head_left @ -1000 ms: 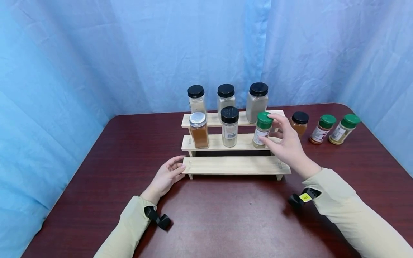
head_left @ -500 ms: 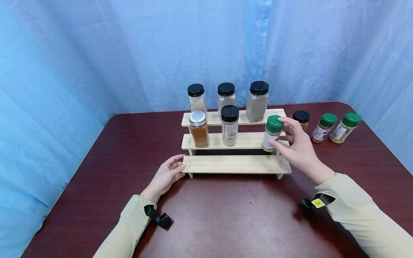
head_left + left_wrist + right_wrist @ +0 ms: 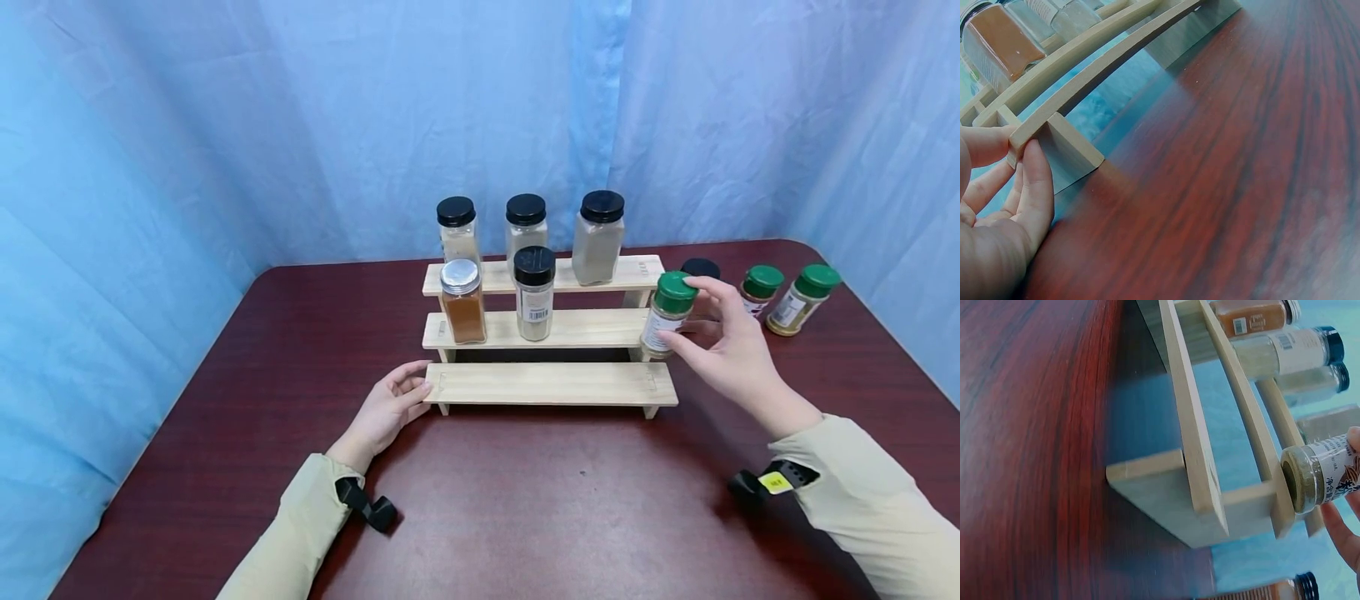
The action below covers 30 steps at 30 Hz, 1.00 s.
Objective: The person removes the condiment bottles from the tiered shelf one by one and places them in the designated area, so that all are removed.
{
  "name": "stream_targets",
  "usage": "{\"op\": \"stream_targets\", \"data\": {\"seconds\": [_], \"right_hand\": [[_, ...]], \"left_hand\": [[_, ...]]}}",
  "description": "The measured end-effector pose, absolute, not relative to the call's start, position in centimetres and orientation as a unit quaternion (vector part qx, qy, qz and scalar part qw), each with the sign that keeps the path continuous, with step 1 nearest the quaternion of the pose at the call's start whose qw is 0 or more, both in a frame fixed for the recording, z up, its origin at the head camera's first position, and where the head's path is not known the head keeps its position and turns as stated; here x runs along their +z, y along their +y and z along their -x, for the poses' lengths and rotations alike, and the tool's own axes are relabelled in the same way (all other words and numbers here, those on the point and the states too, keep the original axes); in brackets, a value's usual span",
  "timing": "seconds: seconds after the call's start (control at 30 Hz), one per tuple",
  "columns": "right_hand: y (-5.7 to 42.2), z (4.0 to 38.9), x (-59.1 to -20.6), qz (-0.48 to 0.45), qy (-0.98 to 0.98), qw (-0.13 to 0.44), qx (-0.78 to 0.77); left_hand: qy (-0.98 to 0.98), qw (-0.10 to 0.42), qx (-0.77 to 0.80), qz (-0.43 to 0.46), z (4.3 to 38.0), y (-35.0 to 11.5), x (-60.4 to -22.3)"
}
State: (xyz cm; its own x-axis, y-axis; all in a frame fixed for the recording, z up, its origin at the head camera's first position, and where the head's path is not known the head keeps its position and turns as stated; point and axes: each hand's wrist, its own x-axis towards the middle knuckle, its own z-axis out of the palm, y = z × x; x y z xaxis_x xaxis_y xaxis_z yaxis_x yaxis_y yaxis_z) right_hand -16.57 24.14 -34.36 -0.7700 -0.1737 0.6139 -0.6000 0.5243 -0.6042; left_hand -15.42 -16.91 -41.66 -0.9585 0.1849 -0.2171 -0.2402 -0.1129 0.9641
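My right hand (image 3: 738,354) grips a green-lidded spice jar (image 3: 665,317) between thumb and fingers, at the right end of the rack's middle tier. In the right wrist view the jar (image 3: 1322,472) is tilted, its base close by the tier's end. My left hand (image 3: 386,412) pinches the left end of the wooden three-tier spice rack (image 3: 551,383) at its lowest step; in the left wrist view the thumb lies below the board and a finger above. On the middle tier stand an orange-brown jar with a silver lid (image 3: 464,312) and a black-lidded shaker (image 3: 535,304).
Three black-lidded jars (image 3: 597,246) line the top tier. Right of the rack on the dark red table (image 3: 525,517) stand two green-lidded jars (image 3: 798,308) and a black-lidded jar (image 3: 701,267), partly hidden by my right hand. A blue curtain (image 3: 420,125) surrounds the table.
My right hand has moved to the right with the green-lidded spice jar, from over the middle tier to its right end. The left hand has stayed on the rack.
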Motion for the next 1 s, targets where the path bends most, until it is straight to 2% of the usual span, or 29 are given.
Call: {"op": "stream_targets", "data": {"seconds": [0.43,1.0], "right_hand": [[27.4,15.9,-34.5,-0.158,-0.838,0.223,0.471],[29.4,17.0,-37.2,-0.138,-0.861,0.176,0.457]], "left_hand": [[0.653,0.143,0.743,0.021,15.4,-16.8,-41.6],[0.648,0.140,0.748,0.021,15.4,-16.8,-41.7]]}}
